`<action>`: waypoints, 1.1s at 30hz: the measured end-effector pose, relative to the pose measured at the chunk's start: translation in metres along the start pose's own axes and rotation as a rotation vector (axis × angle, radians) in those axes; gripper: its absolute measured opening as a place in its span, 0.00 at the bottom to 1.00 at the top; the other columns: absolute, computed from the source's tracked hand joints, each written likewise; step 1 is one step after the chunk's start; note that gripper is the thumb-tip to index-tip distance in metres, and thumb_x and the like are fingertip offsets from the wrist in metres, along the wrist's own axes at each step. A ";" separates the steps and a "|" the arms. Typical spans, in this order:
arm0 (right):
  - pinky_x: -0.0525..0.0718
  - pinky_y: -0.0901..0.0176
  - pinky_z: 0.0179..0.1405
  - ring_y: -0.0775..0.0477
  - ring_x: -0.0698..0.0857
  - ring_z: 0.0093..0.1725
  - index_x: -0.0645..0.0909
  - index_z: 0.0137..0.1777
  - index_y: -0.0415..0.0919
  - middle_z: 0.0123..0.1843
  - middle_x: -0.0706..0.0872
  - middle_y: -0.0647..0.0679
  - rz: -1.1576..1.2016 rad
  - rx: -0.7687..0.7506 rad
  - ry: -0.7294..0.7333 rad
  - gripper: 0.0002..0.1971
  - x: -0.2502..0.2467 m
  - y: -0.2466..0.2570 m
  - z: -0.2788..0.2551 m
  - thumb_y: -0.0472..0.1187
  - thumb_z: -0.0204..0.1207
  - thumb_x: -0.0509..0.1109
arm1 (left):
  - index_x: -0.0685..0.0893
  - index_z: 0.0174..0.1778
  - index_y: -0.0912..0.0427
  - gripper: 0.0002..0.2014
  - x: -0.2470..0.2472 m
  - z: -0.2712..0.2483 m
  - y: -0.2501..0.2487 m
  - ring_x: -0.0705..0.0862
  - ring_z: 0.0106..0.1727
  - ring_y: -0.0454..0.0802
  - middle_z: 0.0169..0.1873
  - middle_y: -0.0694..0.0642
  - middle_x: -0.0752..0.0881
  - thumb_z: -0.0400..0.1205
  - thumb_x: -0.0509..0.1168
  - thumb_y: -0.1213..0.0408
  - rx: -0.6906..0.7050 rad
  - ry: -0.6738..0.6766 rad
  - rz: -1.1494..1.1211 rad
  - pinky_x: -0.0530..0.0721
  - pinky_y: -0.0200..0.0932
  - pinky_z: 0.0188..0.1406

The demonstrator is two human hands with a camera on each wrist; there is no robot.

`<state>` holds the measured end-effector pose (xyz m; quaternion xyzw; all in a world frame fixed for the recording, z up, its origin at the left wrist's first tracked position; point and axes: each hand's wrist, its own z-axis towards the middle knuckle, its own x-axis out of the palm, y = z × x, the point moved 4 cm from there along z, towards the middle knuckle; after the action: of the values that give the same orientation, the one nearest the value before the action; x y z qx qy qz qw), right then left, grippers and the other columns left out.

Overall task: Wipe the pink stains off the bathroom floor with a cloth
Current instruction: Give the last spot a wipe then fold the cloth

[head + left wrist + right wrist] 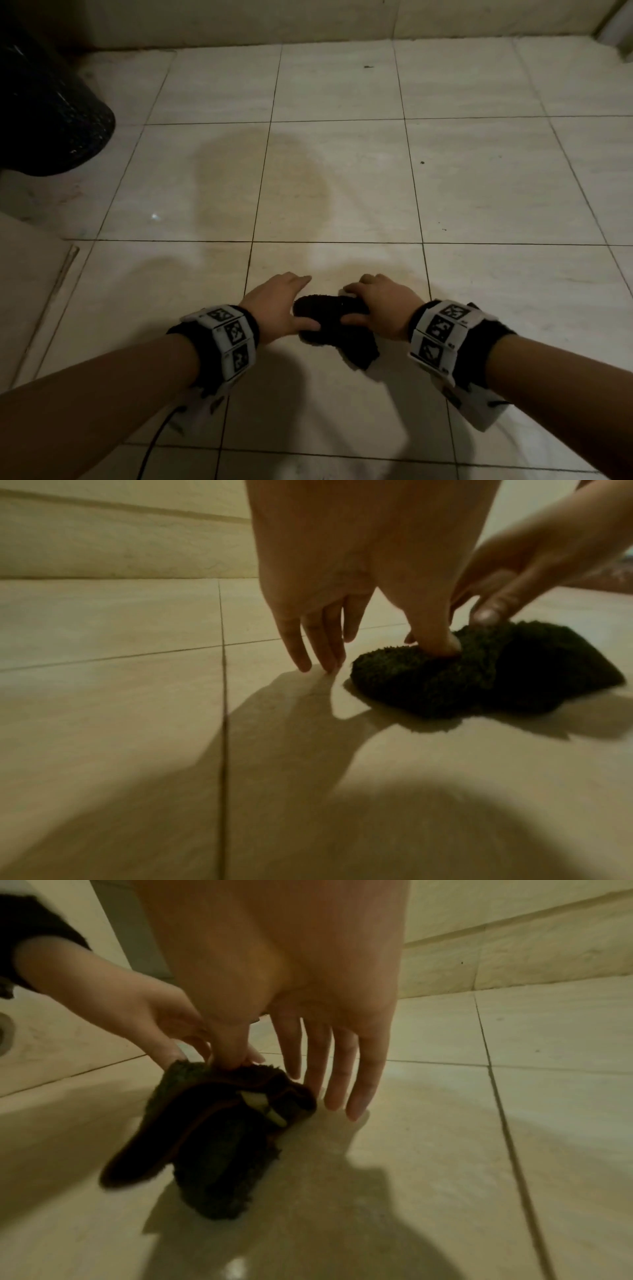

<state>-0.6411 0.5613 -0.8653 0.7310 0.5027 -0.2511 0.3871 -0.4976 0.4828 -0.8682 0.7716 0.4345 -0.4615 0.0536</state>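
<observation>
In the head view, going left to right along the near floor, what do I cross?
Left wrist band → left hand → dark cloth bunched on the floor tiles → right hand → right wrist band. Both thumbs touch the cloth.

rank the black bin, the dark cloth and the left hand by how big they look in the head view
1. Black bin, largest, though cut off by the frame edge.
2. Dark cloth and left hand: they look about alike, and both hands hide part of the cloth, so I won't rank them.
</observation>
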 end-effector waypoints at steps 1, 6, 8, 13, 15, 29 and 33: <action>0.74 0.51 0.64 0.42 0.71 0.68 0.67 0.76 0.46 0.68 0.72 0.44 0.010 -0.002 0.023 0.29 0.003 0.002 0.001 0.57 0.78 0.64 | 0.60 0.81 0.52 0.41 0.000 0.005 -0.003 0.70 0.71 0.49 0.71 0.51 0.70 0.75 0.69 0.43 -0.016 0.024 -0.001 0.71 0.45 0.70; 0.77 0.52 0.60 0.41 0.74 0.62 0.75 0.65 0.41 0.61 0.74 0.42 0.067 0.008 0.010 0.23 -0.003 0.008 0.006 0.49 0.73 0.72 | 0.81 0.53 0.50 0.22 -0.005 0.020 -0.007 0.77 0.51 0.48 0.48 0.48 0.75 0.67 0.78 0.50 -0.062 0.068 -0.074 0.79 0.42 0.51; 0.77 0.58 0.53 0.42 0.76 0.57 0.78 0.58 0.41 0.55 0.75 0.44 0.155 -0.027 -0.050 0.16 -0.010 0.011 0.009 0.41 0.71 0.72 | 0.80 0.46 0.50 0.17 -0.008 0.024 -0.005 0.77 0.47 0.46 0.43 0.46 0.75 0.67 0.79 0.54 -0.051 0.026 -0.149 0.77 0.38 0.44; 0.71 0.77 0.26 0.56 0.75 0.33 0.70 0.38 0.45 0.32 0.75 0.56 0.612 0.095 -0.183 0.11 -0.027 -0.007 0.018 0.32 0.72 0.70 | 0.81 0.39 0.52 0.07 -0.019 0.026 0.002 0.79 0.41 0.44 0.37 0.48 0.81 0.74 0.74 0.58 -0.089 -0.079 -0.489 0.73 0.31 0.34; 0.75 0.71 0.28 0.51 0.79 0.36 0.72 0.37 0.46 0.34 0.78 0.52 0.722 0.172 -0.217 0.11 -0.025 -0.018 0.018 0.33 0.72 0.71 | 0.79 0.37 0.49 0.07 -0.017 0.026 0.002 0.78 0.39 0.42 0.35 0.46 0.80 0.77 0.71 0.59 -0.095 -0.083 -0.564 0.72 0.33 0.33; 0.77 0.59 0.61 0.47 0.79 0.61 0.77 0.66 0.46 0.62 0.79 0.48 0.471 0.072 0.037 0.28 -0.026 -0.012 0.002 0.39 0.66 0.79 | 0.78 0.38 0.56 0.10 -0.026 0.025 -0.019 0.78 0.29 0.38 0.25 0.47 0.80 0.76 0.71 0.73 -0.039 -0.010 -0.809 0.74 0.25 0.26; 0.82 0.55 0.51 0.49 0.83 0.47 0.80 0.55 0.40 0.49 0.85 0.46 0.706 0.034 0.052 0.19 -0.044 -0.014 0.001 0.35 0.65 0.80 | 0.79 0.45 0.58 0.07 -0.069 0.019 -0.026 0.82 0.28 0.32 0.24 0.44 0.84 0.77 0.69 0.73 0.070 -0.008 -0.826 0.77 0.24 0.31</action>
<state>-0.6700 0.5392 -0.8372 0.8721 0.2247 -0.0915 0.4249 -0.5424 0.4469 -0.8181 0.5319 0.6915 -0.4615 -0.1608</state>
